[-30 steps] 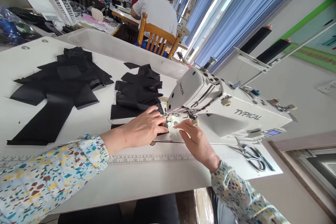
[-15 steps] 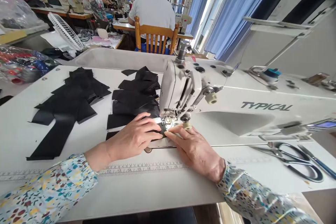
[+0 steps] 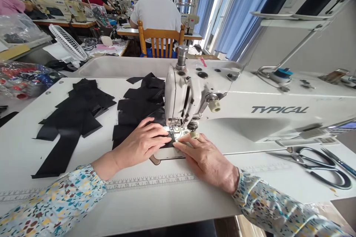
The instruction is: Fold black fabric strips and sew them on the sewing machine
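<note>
At my white TYPICAL sewing machine point(image 3: 250, 126), both grips lie flat, fingers not clamped. Left grip point(image 3: 141, 144) presses a black fabric piece point(image 3: 168, 145) at the presser foot point(image 3: 175, 130); right grip point(image 3: 207, 163) sits just beside it, touching its edge. Two loose piles of black cut pcs on the white tabletop point(image 3: 167, 207): one point(image 3: 136, 118) at 11 o'clock, one point(image 3: 78, 111) at 10 o'clock. Only one pc at the needle now, piles still waiting; can't tell which pcs are already sewn.
</note>
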Demonstrator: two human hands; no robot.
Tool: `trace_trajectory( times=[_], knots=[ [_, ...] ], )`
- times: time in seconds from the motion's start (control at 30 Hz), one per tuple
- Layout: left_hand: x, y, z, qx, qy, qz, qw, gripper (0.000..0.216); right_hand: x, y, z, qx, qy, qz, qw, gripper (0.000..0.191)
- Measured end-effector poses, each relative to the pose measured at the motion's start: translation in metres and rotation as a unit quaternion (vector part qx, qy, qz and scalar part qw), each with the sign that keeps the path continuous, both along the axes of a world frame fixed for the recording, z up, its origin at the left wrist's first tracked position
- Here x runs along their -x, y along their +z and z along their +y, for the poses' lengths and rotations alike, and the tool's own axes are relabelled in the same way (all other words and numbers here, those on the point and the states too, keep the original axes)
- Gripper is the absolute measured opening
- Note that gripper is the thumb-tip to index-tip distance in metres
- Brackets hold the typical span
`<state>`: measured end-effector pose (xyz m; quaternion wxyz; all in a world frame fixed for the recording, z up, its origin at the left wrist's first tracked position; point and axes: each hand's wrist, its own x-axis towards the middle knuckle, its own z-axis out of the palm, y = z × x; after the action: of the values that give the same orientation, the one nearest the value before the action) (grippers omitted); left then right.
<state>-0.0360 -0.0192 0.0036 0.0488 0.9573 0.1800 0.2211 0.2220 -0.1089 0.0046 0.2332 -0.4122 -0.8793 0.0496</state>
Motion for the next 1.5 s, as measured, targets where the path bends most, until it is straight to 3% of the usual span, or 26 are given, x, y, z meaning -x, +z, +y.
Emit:
trace_trajectory(
  times=[0.37,0.67,0.9,1.1,1.33,1.5],
  knots=[
    [-0.008,0.007,-0.008,0.023,0.002,0.003,1.000,0.025,0.004,0.004,-0.003,0.006,-0.015,-0.023,1.000,0.040],
    [-0.011,0.009,-0.007,-0.043,-0.020,-0.003,0.999,0.023,0.006,0.005,-0.004,0.018,-0.018,-0.045,0.999,0.046],
    [-0.013,0.007,-0.010,-0.003,0.050,-0.012,0.999,0.022,0.006,0.004,-0.005,0.012,-0.019,-0.044,0.999,0.046],
    [-0.016,0.008,-0.012,0.056,0.016,-0.041,0.997,0.020,0.005,0.004,-0.005,0.017,-0.021,-0.051,0.998,0.051],
    [-0.014,0.012,-0.006,-0.009,0.002,-0.001,1.000,0.024,0.006,0.005,-0.005,0.014,-0.022,-0.065,0.998,0.047],
    [-0.019,0.009,-0.007,-0.055,0.045,0.008,0.997,0.022,0.007,0.006,-0.006,0.005,-0.026,-0.088,0.996,0.046]
  ],
)
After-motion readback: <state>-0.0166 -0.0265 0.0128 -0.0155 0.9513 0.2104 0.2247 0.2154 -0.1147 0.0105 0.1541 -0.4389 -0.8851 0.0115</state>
